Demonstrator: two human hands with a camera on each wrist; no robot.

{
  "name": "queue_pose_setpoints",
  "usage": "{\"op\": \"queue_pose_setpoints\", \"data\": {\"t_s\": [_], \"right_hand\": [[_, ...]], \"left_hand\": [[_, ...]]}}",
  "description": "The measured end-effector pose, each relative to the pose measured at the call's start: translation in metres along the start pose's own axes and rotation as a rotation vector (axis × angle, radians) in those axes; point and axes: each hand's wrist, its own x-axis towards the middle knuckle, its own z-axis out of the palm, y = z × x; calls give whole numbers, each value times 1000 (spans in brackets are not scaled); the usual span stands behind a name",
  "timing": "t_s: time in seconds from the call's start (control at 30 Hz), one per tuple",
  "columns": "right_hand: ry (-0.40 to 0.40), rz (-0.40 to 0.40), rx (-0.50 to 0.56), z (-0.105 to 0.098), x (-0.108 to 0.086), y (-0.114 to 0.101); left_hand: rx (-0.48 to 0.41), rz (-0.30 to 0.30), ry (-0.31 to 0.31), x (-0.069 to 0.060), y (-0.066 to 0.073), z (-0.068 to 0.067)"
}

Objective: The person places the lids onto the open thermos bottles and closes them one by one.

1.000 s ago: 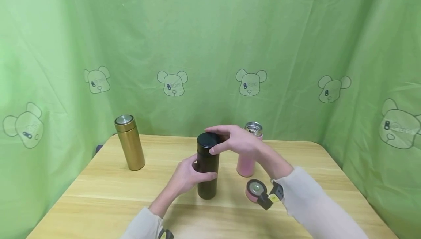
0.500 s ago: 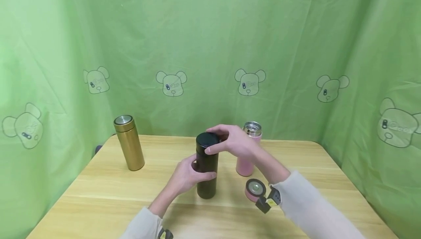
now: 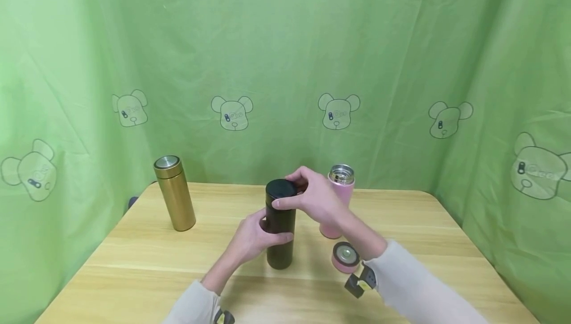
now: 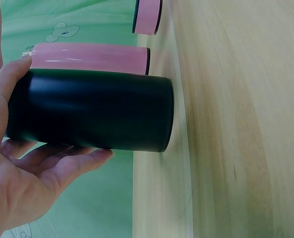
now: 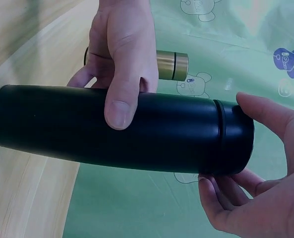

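A black thermos point(image 3: 280, 225) stands upright near the middle of the table, its black lid point(image 3: 281, 188) on top. My left hand point(image 3: 253, 239) grips the body, thumb across the near side and fingers behind it. With thumb and fingertips, my right hand point(image 3: 317, 197) holds the lid from the right. In the right wrist view a thin seam separates the lid point(image 5: 238, 136) from the body point(image 5: 156, 131). Behind the right hand is a pink thermos point(image 3: 341, 192) with a bare metal mouth, partly hidden by that hand and forearm. Its pink lid point(image 3: 345, 257) lies in front, underside up.
A gold thermos point(image 3: 177, 197) with its lid on stands at the back left of the wooden table point(image 3: 134, 279). A green curtain point(image 3: 285, 56) with bear prints hangs behind and along both sides.
My right hand has turned around the black lid, its thumb shifting left across the near side while the wrist dropped slightly. The left hand and the black thermos have stayed in place.
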Motion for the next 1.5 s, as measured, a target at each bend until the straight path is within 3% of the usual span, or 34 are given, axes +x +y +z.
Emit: {"op": "queue_pose_setpoints", "data": {"t_s": [0.2, 0.4, 0.63, 0.83, 1.03, 1.3, 1.5], "right_hand": [[-11, 12, -26, 0, -1, 0], [-143, 32, -61, -11, 4, -1], [-280, -1, 8, -19, 13, -6], [-359, 7, 1, -22, 16, -4], [-354, 18, -14, -25, 16, -4], [-270, -11, -78, -19, 15, -5], [-207, 2, -75, -14, 13, -5]], "left_hand": [[-2, -4, -3, 1, -1, 1], [-4, -4, -1, 0, -1, 0], [-11, -3, 11, 1, -3, -1], [-17, 8, 1, 2, -4, 0], [-28, 5, -10, 3, -4, 3], [-13, 6, 20, 1, -3, 3], [-7, 1, 7, 1, -3, 1]]}}
